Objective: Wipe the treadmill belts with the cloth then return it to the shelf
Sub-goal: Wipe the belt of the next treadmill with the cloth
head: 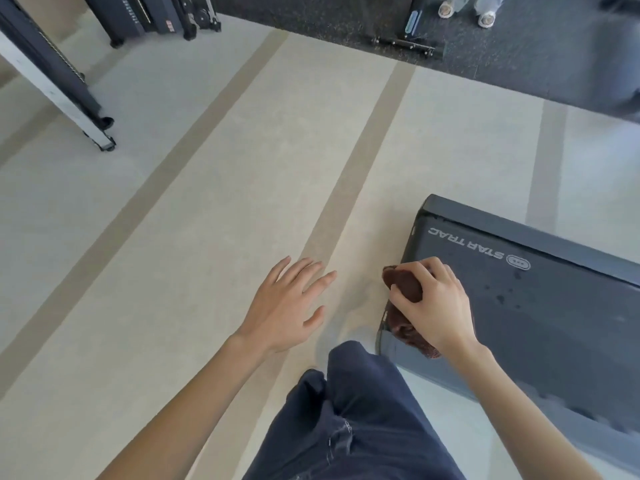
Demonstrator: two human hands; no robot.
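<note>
Lower right of frame: the right hand grips the cloth at the left edge of the treadmill belt. The left hand hovers, fingers spread, empty. Best press flat and wipe in long overlapping strokes.

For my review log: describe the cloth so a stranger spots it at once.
Find the dark treadmill marked STAR TRAC at lower right. At its left corner the right hand grips the cloth. It alone is reddish-brown and bunched; everything around it is grey or beige.

Pale striped floor, treadmill and dark mat on it.
</note>
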